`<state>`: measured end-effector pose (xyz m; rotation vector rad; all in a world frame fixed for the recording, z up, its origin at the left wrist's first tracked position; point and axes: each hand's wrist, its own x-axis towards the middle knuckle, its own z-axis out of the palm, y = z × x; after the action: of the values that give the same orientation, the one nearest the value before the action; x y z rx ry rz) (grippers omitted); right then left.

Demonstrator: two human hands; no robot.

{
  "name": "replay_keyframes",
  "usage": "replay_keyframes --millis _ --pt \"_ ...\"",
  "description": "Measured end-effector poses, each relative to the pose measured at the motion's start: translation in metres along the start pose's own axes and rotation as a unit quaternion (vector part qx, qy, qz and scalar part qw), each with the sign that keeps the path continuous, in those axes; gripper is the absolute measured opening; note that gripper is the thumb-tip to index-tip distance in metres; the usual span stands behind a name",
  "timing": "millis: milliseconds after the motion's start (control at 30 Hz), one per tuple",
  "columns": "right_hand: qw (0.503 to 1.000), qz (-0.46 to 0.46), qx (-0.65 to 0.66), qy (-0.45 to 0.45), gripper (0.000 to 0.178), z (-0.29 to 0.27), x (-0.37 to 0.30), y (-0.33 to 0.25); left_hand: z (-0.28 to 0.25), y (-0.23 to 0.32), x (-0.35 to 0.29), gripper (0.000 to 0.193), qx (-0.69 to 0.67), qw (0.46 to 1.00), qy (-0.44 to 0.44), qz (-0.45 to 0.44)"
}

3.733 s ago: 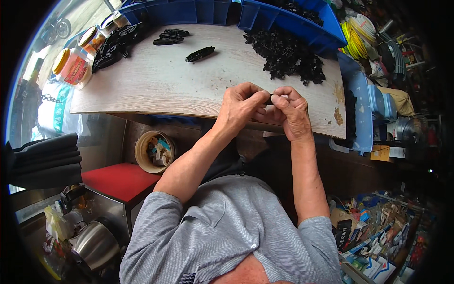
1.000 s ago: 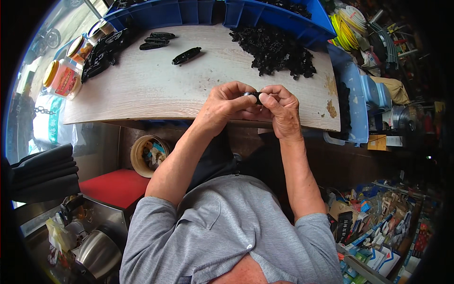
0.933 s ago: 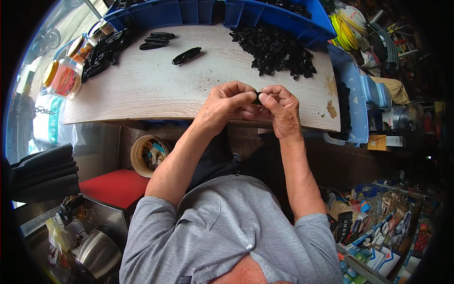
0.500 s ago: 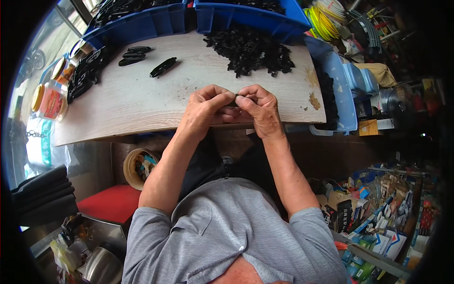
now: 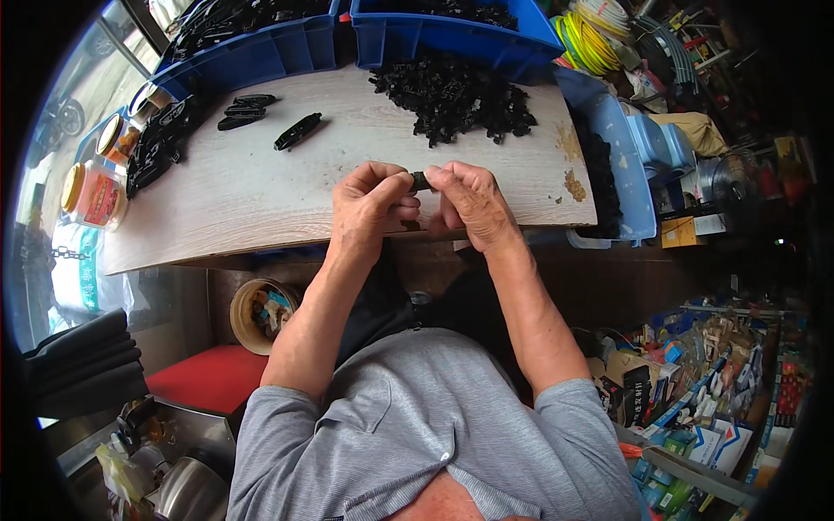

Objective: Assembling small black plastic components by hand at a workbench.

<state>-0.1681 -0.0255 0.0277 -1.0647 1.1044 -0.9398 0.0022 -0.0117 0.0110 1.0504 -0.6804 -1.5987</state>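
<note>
Frame centre: left hand (image 5: 372,207) and right hand (image 5: 470,201) both pinch one small black part (image 5: 420,181) (pile of black parts (image 5: 456,95) above).

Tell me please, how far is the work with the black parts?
Done: a few long black pieces lie apart on the wooden board. In hand: left hand and right hand pinch one small black part. Left: a large loose black pile remains.

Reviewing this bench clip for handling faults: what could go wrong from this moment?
1. The small black part is pinched between left hand and right hand right at the table's near edge; a slip would likely drop it off the table.
2. The pile of black parts lies just beyond the hands; a forward reach could scatter it.
</note>
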Motion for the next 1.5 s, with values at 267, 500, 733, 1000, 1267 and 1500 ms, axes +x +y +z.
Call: replay_keyframes --millis 267,500,733,1000,1267,1500 --pt "0.998 -0.050 -0.018 0.022 0.035 0.003 -0.002 0.015 0.002 0.002 -0.002 0.011 0.016 0.999 -0.029 -0.004" --pt "0.995 -0.078 0.053 -0.017 0.031 -0.030 -0.006 0.016 0.004 0.002 0.033 0.013 0.222 0.952 -0.011 0.211" --pt "0.977 -0.031 0.067 0.200 0.034 -0.108 0.010 -0.034 0.016 -0.005 0.093 0.012 0.615 0.660 0.067 0.426" --pt "0.915 -0.090 0.084 0.384 0.033 -0.147 0.035 -0.058 0.014 -0.014 0.101 0.011 0.631 0.626 0.067 0.454" --pt "0.990 -0.009 0.069 0.122 0.030 -0.066 0.020 -0.008 -0.005 0.003 0.080 0.007 0.152 0.982 -0.015 0.110" --pt "0.996 -0.053 0.070 -0.028 0.026 -0.032 0.026 0.011 0.009 0.006 0.042 0.013 -0.077 0.980 -0.161 -0.081"
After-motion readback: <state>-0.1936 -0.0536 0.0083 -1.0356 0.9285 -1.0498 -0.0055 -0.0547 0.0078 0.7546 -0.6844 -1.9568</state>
